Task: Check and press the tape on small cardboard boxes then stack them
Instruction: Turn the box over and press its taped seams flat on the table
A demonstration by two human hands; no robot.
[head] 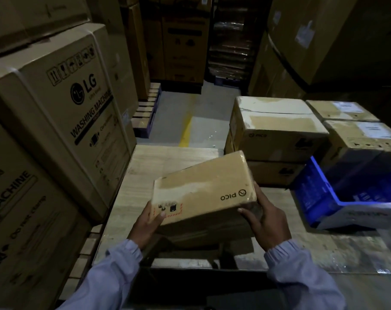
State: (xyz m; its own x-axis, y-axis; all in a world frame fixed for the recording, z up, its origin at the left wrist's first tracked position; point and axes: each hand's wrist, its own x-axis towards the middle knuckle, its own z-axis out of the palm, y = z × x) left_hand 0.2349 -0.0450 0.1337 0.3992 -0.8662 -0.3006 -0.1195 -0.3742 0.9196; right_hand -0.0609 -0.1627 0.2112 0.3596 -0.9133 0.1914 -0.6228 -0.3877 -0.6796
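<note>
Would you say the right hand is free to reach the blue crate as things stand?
Probably not yet: the right hand grips the tilted cardboard box with the left hand. Nothing stands between it and the blue crate, though.

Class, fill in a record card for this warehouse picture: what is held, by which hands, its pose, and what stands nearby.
held item: small brown cardboard box printed PICO
left hand: grips its near left corner
right hand: grips its right end
pose: tilted over the pale wooden tabletop
behind: stack of matching PICO boxes
right: blue plastic crate
left: large LG washing machine carton
</note>
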